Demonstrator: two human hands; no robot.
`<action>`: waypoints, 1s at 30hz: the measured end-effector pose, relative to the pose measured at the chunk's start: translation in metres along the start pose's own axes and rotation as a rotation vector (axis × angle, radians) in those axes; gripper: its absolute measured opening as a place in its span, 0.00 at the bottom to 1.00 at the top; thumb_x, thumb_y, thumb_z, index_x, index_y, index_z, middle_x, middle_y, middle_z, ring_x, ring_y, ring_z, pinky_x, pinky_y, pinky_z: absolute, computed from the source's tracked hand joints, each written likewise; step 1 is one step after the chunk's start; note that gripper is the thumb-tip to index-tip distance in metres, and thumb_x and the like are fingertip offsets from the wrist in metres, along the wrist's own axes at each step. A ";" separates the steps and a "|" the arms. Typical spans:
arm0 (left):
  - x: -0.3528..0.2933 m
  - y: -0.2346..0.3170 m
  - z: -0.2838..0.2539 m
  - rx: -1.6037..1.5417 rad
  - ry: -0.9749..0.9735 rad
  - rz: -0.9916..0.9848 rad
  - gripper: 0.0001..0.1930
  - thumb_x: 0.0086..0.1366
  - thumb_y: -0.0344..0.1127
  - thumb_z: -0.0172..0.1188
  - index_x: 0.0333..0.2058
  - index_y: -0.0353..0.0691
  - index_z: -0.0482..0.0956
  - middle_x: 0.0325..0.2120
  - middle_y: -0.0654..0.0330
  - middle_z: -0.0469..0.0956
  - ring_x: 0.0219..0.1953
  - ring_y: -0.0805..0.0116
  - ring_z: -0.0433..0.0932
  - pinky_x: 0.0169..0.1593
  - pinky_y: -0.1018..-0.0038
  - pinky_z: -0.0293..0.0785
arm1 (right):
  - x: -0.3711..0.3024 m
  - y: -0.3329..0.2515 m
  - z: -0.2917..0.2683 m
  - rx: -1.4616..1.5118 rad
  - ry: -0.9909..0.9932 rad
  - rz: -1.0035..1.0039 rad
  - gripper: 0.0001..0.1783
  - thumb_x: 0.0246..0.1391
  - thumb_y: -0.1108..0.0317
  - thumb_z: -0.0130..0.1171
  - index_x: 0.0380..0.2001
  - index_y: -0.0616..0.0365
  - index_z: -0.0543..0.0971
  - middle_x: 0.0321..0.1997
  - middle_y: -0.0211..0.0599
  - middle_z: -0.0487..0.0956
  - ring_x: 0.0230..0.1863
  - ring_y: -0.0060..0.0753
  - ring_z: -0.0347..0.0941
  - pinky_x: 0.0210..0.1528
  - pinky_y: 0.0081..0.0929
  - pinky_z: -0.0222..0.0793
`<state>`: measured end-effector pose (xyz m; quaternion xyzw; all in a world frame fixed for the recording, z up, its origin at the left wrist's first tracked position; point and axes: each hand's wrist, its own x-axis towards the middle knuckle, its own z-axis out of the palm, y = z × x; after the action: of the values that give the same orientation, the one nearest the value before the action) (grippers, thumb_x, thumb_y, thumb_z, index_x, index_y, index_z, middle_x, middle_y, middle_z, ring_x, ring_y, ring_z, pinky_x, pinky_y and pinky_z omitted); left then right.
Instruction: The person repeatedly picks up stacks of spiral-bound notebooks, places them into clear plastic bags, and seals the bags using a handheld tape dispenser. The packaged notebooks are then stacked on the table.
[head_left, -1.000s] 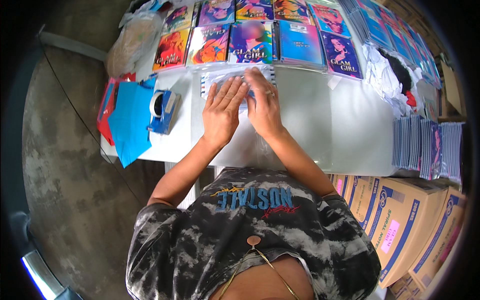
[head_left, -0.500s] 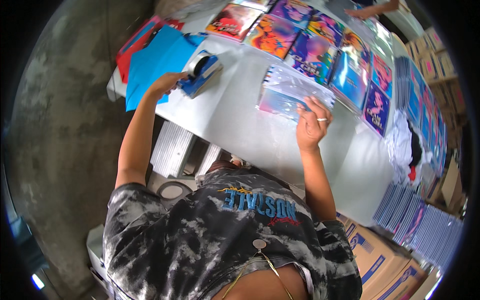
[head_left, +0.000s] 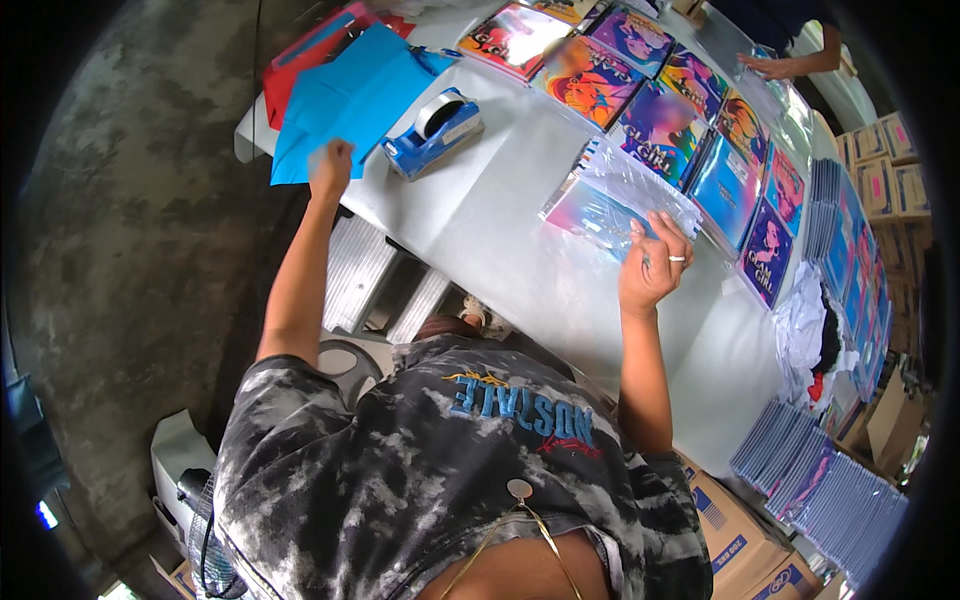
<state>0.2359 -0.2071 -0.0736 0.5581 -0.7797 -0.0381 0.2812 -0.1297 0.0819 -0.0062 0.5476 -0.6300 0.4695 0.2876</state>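
My right hand (head_left: 655, 265), with a ring on one finger, pinches the near edge of a spiral notebook (head_left: 600, 205) wrapped in clear plastic film. The notebook lies tilted over the white table, its back partly white and partly pink-blue. My left hand (head_left: 332, 170) is closed over the near edge of a blue sheet (head_left: 345, 95); whatever its fingers hold is too small or blurred to tell. Just right of that hand stands a blue tape dispenser (head_left: 435, 140) with a roll of tape in it, untouched.
Colourful notebooks (head_left: 590, 80) lie in rows across the far side. A co-worker's hand (head_left: 770, 67) rests at the far right. Crumpled white plastic (head_left: 800, 320) and stacked notebooks (head_left: 815, 475) are on the right. Cardboard boxes (head_left: 735, 530) stand below the table. Red folders (head_left: 290, 75) lie far left.
My left hand has left the tape dispenser and moved slightly away to its left, now closed. My right hand still holds the wrapped notebook. The whole view has shifted a little.
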 end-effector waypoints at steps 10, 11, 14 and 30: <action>-0.101 0.337 -0.019 -1.214 -0.844 -0.399 0.18 0.59 0.46 0.61 0.17 0.40 0.74 0.10 0.66 0.70 0.09 0.82 0.63 0.13 0.85 0.56 | 0.002 0.002 -0.004 0.039 -0.009 0.043 0.12 0.36 0.78 0.64 0.24 0.48 0.75 0.39 0.26 0.78 0.44 0.31 0.73 0.47 0.26 0.60; -0.104 0.336 -0.015 -1.172 -0.873 -0.406 0.19 0.58 0.47 0.61 0.16 0.40 0.73 0.10 0.67 0.69 0.10 0.82 0.63 0.13 0.85 0.56 | 0.002 0.003 -0.007 0.038 -0.021 0.058 0.13 0.36 0.78 0.64 0.27 0.47 0.77 0.41 0.26 0.78 0.44 0.30 0.72 0.46 0.26 0.59; -0.105 0.332 -0.017 -1.225 -0.903 -0.382 0.20 0.57 0.47 0.63 0.15 0.40 0.73 0.09 0.66 0.69 0.09 0.82 0.62 0.12 0.84 0.55 | 0.004 -0.006 -0.016 -0.096 -0.172 0.091 0.20 0.38 0.77 0.61 0.38 0.43 0.78 0.48 0.25 0.75 0.45 0.28 0.70 0.46 0.27 0.59; -0.073 0.236 0.044 -0.739 -0.610 0.240 0.42 0.41 0.39 0.74 0.56 0.38 0.62 0.48 0.49 0.67 0.47 0.60 0.69 0.49 0.69 0.68 | 0.092 0.002 -0.024 -0.102 -1.020 0.204 0.35 0.35 0.63 0.68 0.50 0.54 0.68 0.54 0.41 0.69 0.56 0.46 0.62 0.57 0.39 0.55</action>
<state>0.0306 -0.0648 -0.0515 0.2907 -0.8197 -0.4409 0.2218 -0.1567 0.0652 0.0834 0.6278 -0.7623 0.1374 -0.0766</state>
